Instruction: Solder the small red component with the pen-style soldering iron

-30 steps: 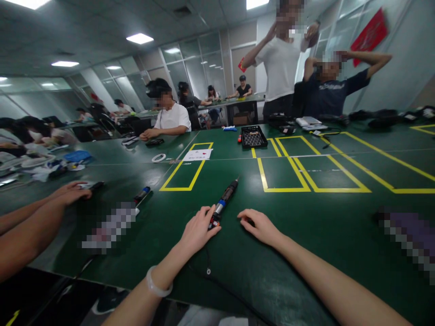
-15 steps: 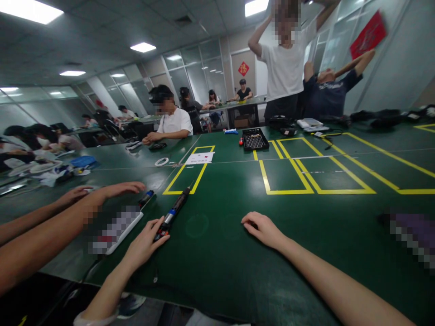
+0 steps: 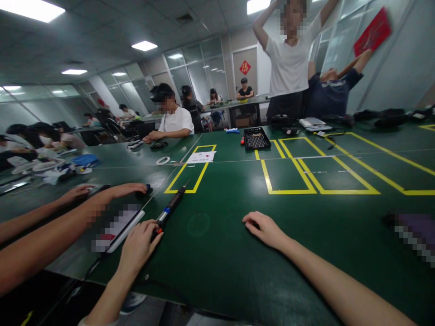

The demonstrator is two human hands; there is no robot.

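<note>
On green desk (image 3: 210, 258), L hand (image 3: 137, 242) has elec. screwdriver (image 3: 172, 206) by rear end, btwn fingers & thumb, prob. steadying it; R hand (image 3: 263, 228) rests, fingers loosely curled.

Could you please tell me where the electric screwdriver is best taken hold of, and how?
Best, I think, around the middle of the electric screwdriver, coming from its right: the slim body slants away, thin bit foremost, and the left hand holds its rear end.
</note>
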